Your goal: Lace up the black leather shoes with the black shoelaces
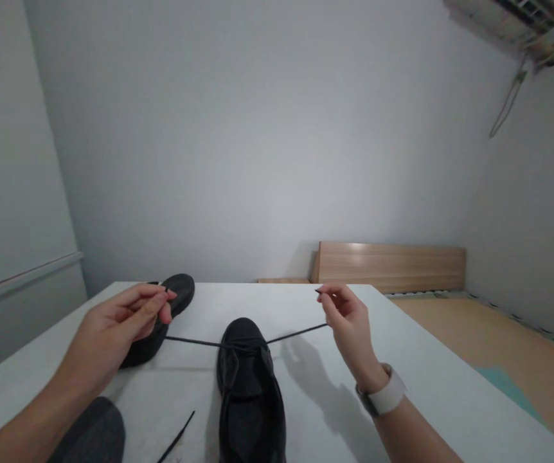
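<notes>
A black shoe (245, 386) stands on the white table with its toe pointing away from me. Its black shoelace (195, 341) crosses the front of the shoe and stretches out to both sides. My left hand (125, 321) is raised on the left, fingers pinched on one end of the lace. On the right, my right hand (347, 321) pinches the other end, whose dark tip pokes out past the fingertips. A second black shoe (180, 292) lies behind my left hand, which partly hides it.
The white table (315, 411) spreads under the shoes. Near its front lies a loose piece of black lace (177, 437), beside a dark grey rounded shape (96, 434). Beyond the right edge is a bed frame with a wooden headboard (393, 267). A pale wall (258, 141) closes the back.
</notes>
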`<act>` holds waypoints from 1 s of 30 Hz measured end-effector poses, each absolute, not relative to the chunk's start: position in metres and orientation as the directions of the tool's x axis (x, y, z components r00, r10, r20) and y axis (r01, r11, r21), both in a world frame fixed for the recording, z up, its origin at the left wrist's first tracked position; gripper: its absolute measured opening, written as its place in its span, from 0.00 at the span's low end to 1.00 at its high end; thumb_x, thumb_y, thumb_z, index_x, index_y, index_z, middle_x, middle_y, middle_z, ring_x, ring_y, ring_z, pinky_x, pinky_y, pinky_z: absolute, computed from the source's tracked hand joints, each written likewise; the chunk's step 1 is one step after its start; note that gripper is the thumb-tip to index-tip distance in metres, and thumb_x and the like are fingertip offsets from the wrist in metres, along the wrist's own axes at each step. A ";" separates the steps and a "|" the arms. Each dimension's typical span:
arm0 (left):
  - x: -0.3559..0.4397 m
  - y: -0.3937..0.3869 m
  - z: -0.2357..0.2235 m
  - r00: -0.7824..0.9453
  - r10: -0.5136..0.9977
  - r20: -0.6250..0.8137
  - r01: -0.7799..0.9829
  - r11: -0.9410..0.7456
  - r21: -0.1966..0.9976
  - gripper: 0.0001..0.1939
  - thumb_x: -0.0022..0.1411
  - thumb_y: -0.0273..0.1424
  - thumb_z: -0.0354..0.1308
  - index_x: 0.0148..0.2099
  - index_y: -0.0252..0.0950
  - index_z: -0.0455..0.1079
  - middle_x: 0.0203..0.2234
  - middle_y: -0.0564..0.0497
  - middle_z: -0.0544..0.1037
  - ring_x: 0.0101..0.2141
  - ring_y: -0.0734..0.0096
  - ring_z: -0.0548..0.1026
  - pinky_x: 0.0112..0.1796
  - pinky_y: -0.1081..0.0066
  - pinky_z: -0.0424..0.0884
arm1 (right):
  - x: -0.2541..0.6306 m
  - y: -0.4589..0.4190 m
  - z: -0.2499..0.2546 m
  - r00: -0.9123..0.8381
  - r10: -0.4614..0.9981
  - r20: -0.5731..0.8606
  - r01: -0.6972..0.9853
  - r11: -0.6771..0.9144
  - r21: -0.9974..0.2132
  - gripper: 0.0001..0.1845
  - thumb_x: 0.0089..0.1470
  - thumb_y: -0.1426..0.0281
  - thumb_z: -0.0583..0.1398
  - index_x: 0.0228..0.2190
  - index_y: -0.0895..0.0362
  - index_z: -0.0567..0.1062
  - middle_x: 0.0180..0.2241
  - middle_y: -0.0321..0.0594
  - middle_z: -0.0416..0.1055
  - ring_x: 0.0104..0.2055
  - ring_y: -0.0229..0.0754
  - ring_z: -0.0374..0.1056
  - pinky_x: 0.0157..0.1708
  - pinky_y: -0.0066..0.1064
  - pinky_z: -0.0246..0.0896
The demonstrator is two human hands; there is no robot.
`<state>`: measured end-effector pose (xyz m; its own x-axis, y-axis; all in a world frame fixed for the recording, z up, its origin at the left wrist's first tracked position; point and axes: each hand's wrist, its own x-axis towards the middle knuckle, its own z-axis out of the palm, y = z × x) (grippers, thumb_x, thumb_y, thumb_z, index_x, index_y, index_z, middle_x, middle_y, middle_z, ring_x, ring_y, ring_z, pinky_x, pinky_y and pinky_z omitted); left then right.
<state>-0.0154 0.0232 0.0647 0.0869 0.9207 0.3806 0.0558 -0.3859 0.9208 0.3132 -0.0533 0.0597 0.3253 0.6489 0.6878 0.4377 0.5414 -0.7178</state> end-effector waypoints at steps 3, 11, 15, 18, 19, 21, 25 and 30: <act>-0.024 0.030 0.054 0.065 0.863 0.501 0.188 -0.504 0.843 0.16 0.61 0.46 0.65 0.37 0.37 0.77 0.21 0.57 0.74 0.19 0.76 0.65 0.19 0.78 0.61 | 0.330 -0.047 0.045 0.349 0.640 0.685 0.502 0.490 -0.713 0.03 0.60 0.70 0.60 0.34 0.56 0.72 0.25 0.32 0.66 0.25 0.37 0.59 0.23 0.30 0.52; 0.000 0.011 0.038 0.308 0.715 0.628 0.400 -0.696 0.597 0.09 0.65 0.37 0.57 0.41 0.39 0.76 0.22 0.54 0.80 0.24 0.66 0.80 0.25 0.74 0.74 | 0.298 -0.053 0.033 -0.023 0.807 0.590 0.594 0.485 -0.642 0.07 0.61 0.72 0.57 0.34 0.55 0.75 0.28 0.37 0.72 0.26 0.39 0.64 0.25 0.30 0.58; 0.018 -0.001 0.023 0.535 0.562 0.631 0.383 -0.827 0.412 0.08 0.68 0.29 0.56 0.37 0.40 0.76 0.27 0.54 0.82 0.27 0.70 0.79 0.29 0.75 0.72 | 0.283 -0.057 0.028 -0.193 0.827 0.527 0.628 0.517 -0.582 0.09 0.60 0.76 0.56 0.35 0.55 0.76 0.30 0.37 0.72 0.27 0.40 0.63 0.28 0.31 0.59; 0.023 -0.003 0.013 0.587 0.493 0.642 0.345 -0.870 0.353 0.08 0.69 0.26 0.55 0.40 0.40 0.76 0.30 0.53 0.82 0.31 0.69 0.80 0.33 0.74 0.73 | 0.280 -0.059 0.028 -0.238 0.831 0.503 0.646 0.522 -0.557 0.10 0.60 0.78 0.54 0.35 0.55 0.74 0.31 0.38 0.71 0.30 0.41 0.64 0.30 0.32 0.60; 0.023 -0.003 0.011 0.594 0.490 0.639 0.344 -0.872 0.349 0.09 0.69 0.25 0.54 0.41 0.39 0.75 0.30 0.53 0.82 0.31 0.68 0.80 0.34 0.73 0.73 | 0.280 -0.059 0.028 -0.248 0.832 0.496 0.650 0.522 -0.552 0.10 0.60 0.78 0.54 0.35 0.55 0.74 0.32 0.39 0.71 0.31 0.41 0.64 0.30 0.32 0.60; 0.024 -0.003 0.007 0.598 0.494 0.631 0.354 -0.869 0.346 0.09 0.69 0.25 0.54 0.40 0.38 0.75 0.30 0.52 0.82 0.31 0.67 0.80 0.33 0.72 0.72 | 0.280 -0.060 0.027 -0.263 0.837 0.480 0.655 0.520 -0.548 0.10 0.61 0.78 0.54 0.35 0.55 0.73 0.32 0.39 0.71 0.31 0.42 0.65 0.30 0.32 0.60; 0.025 -0.003 0.004 0.597 0.514 0.616 0.392 -0.857 0.335 0.09 0.69 0.26 0.54 0.40 0.37 0.75 0.30 0.50 0.82 0.31 0.65 0.80 0.33 0.70 0.72 | 0.279 -0.061 0.026 -0.281 0.845 0.455 0.662 0.514 -0.545 0.09 0.60 0.78 0.53 0.34 0.55 0.72 0.32 0.39 0.70 0.32 0.42 0.65 0.30 0.33 0.60; 0.026 -0.004 0.005 0.591 0.532 0.606 0.407 -0.845 0.346 0.10 0.69 0.26 0.53 0.39 0.37 0.76 0.29 0.50 0.81 0.30 0.65 0.79 0.32 0.70 0.71 | 0.276 -0.061 0.026 -0.303 0.844 0.443 0.666 0.520 -0.535 0.09 0.60 0.78 0.54 0.34 0.54 0.71 0.32 0.39 0.70 0.33 0.44 0.66 0.32 0.35 0.61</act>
